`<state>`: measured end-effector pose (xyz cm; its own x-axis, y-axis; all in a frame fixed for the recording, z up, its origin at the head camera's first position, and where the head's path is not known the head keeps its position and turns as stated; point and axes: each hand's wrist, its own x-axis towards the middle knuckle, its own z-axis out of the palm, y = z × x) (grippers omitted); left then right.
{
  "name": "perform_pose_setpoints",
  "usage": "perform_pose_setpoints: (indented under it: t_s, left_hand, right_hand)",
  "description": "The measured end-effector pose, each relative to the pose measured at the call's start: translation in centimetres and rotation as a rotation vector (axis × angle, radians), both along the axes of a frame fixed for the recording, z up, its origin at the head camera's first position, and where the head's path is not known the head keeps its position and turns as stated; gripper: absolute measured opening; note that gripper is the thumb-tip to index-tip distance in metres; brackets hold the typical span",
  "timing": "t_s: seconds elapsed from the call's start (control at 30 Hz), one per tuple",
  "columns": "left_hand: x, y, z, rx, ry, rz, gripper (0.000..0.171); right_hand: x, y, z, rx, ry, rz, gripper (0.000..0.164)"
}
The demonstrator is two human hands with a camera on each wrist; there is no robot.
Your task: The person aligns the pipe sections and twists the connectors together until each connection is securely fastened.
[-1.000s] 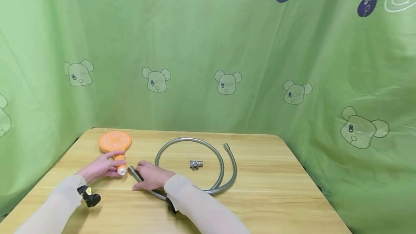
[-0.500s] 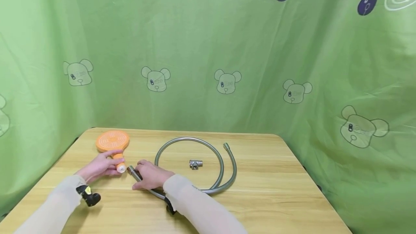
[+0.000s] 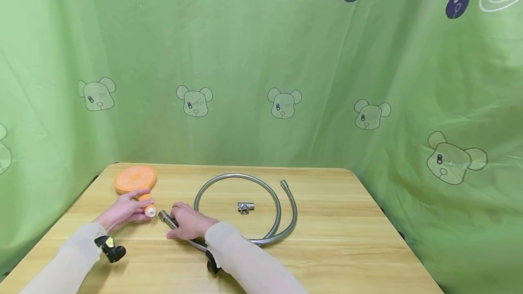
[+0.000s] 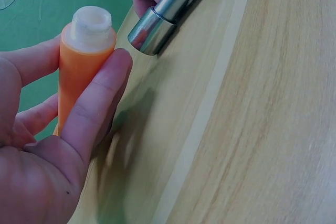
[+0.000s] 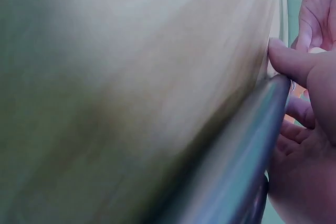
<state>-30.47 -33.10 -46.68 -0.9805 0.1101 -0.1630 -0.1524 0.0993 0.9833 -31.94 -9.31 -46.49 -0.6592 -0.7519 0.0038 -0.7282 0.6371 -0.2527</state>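
Observation:
My left hand (image 3: 124, 210) grips the handle of an orange shower head (image 3: 135, 178), its round spray face turned up at the far left of the table. The handle's white threaded end (image 4: 90, 29) sticks up past the thumb and fingers in the left wrist view. My right hand (image 3: 191, 222) holds a grey metal shower hose (image 3: 271, 238) just behind its end fitting. That fitting (image 4: 152, 31) points at the white end, with a small gap between them. In the right wrist view the hose (image 5: 231, 156) runs blurred alongside the palm.
A small chrome tee connector (image 3: 246, 207) lies inside the hose's loop. The hose's other end (image 3: 284, 184) rests at the back right of the loop. Under everything is a wooden table (image 3: 347, 257), with a green curtain (image 3: 245, 139) behind and at both sides.
The shower head has swung a little to the left in my left hand, its handle end shifting slightly. My right hand and the hose have barely moved.

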Motion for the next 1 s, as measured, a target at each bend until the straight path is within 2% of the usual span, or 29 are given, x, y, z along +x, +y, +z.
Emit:
perform_pose_setpoints:
  t_s: [0.17,0.4,0.53,0.67,0.8,1.0]
  left_hand:
    - [-0.1,0.1,0.1,0.012,0.027,0.041,0.079]
    - [0.0,0.3,0.1,0.005,0.051,0.080,0.077]
    - [0.0,0.3,0.1,-0.012,0.064,0.095,0.078]
    - [0.1,0.3,0.3,-0.035,0.071,0.112,0.078]
    - [0.0,0.3,0.7,-0.056,0.088,0.128,0.077]
    - [-0.5,0.6,1.4,-0.068,0.108,0.136,0.079]
  right_hand:
    - [0.1,0.1,-0.3,-0.022,-0.030,-0.016,0.027]
    - [0.3,-0.2,-1.0,-0.079,-0.025,-0.024,0.030]
    - [0.5,-0.4,-1.0,-0.123,-0.059,-0.053,0.034]
    - [0.9,-0.6,-0.7,-0.176,-0.098,-0.084,0.032]
    - [1.1,-0.8,-0.1,-0.283,-0.179,-0.107,0.026]
    - [1.2,-0.7,0.6,-0.395,-0.258,-0.166,0.032]
